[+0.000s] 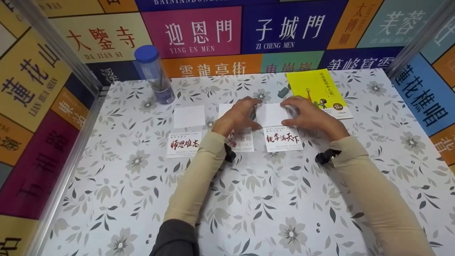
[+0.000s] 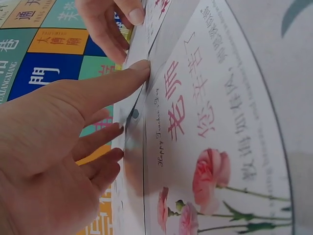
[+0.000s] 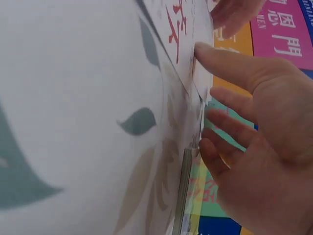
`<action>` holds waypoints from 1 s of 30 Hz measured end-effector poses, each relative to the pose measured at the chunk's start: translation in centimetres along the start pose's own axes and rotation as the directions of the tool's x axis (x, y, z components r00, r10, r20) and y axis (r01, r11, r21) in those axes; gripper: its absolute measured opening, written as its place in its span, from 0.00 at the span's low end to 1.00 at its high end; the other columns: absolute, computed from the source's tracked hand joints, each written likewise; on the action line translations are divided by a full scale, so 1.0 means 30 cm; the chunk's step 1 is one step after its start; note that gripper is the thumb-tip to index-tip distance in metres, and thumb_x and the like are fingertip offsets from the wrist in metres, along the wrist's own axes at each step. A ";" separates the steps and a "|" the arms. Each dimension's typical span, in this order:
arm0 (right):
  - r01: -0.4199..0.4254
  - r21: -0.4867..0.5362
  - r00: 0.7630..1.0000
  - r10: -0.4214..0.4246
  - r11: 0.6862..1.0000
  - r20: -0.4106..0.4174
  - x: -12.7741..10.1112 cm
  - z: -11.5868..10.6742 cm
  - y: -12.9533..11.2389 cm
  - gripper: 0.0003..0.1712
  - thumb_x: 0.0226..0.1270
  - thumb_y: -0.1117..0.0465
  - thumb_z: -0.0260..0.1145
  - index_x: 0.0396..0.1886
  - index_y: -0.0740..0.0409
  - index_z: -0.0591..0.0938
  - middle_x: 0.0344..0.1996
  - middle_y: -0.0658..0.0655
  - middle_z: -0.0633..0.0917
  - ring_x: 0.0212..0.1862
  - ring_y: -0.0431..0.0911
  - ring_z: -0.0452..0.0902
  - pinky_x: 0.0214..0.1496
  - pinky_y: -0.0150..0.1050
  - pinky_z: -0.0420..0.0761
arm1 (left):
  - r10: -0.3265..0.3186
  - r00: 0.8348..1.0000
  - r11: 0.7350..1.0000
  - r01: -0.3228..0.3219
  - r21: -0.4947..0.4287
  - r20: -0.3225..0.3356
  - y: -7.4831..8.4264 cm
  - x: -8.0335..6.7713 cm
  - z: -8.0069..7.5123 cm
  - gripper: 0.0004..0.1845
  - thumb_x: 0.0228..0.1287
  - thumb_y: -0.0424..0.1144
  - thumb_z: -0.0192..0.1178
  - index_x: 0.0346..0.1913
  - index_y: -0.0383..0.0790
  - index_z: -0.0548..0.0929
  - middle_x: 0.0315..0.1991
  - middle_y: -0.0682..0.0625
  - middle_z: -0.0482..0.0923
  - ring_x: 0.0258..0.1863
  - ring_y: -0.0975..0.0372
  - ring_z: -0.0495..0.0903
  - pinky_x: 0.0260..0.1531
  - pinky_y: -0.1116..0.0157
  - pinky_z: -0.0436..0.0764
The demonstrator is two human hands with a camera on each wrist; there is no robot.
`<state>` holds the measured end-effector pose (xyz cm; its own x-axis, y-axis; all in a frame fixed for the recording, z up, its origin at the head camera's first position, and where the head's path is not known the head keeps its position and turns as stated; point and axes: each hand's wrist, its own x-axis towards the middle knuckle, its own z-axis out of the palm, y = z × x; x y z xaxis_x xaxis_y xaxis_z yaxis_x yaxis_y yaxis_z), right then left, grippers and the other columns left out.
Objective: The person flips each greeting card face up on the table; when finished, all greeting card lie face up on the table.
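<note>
1. White greeting cards lie in a row on the floral tablecloth (image 1: 249, 199): a left card (image 1: 184, 144), a middle card (image 1: 243, 141) printed with pink carnations, and a right card (image 1: 282, 138) bearing red brush lettering.
2. Left hand (image 1: 237, 116): released, fingers extended, fingertips (image 2: 139, 66) pressing the raised upper flap at the fold of the middle card. Nothing is gripped.
3. Right hand (image 1: 308, 115): likewise released, fingers straight, touching the upper flap of the right card.
4. Risk, as judged: both cards are held by fingertip pressure alone; a slip on the smooth paper could skew a fold or push a card out of the row. The sleeves pass close over the printed halves and could drag them.
5. Containers: a clear cylinder with a blue cap (image 1: 154, 73) stands upright near the back wall, well apart from the hands; contents unclear.
6. Also present: a yellow book (image 1: 318, 89) lying flat just beyond the right hand.
</note>
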<state>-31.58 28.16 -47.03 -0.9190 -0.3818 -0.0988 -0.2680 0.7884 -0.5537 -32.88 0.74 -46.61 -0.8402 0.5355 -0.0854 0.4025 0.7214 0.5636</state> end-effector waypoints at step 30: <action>-0.112 0.274 0.902 0.213 0.955 -0.375 -0.066 0.019 -0.108 0.21 0.77 0.49 0.55 0.64 0.44 0.78 0.42 0.53 0.84 0.39 0.48 0.81 0.33 0.32 0.78 | 0.281 0.937 0.955 -0.294 -0.037 -0.207 0.161 -0.041 0.032 0.24 0.67 0.38 0.65 0.65 0.47 0.77 0.63 0.52 0.76 0.63 0.59 0.74 0.65 0.70 0.73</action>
<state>-28.74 26.07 -45.52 -0.9947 0.0047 0.1026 -0.0737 0.6638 -0.7443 -29.53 4.00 -44.58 -0.7496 0.6134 0.2487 0.6184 0.5151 0.5935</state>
